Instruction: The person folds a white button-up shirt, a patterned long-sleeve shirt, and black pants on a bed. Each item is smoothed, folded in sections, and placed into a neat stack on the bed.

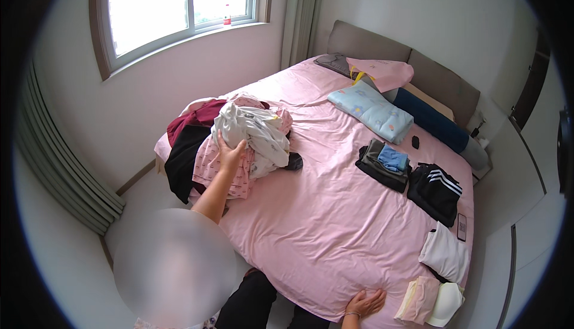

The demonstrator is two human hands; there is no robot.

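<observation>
My left hand (229, 151) is closed on a white garment (257, 132) with small dark prints, on top of a heap of clothes at the bed's left side. Beneath and around it lie a pink patterned garment (222, 170), a black one (184, 161) and a dark red one (192, 121). A small dark item (294, 161) pokes out at the heap's right. My right hand (365, 303) rests flat on the pink bed sheet (317, 239) near the front edge, fingers stretched out. Just right of it are folded pink cloth (418, 300) and a cream moulded bra (447, 304).
Along the bed's right side lie a folded white garment (443, 251), a phone (461, 227), black striped clothing (435, 193) and a folded stack with blue on top (392, 158). A light blue quilt (372, 111) lies near the headboard (371, 41). A bottle (227, 16) stands on the windowsill.
</observation>
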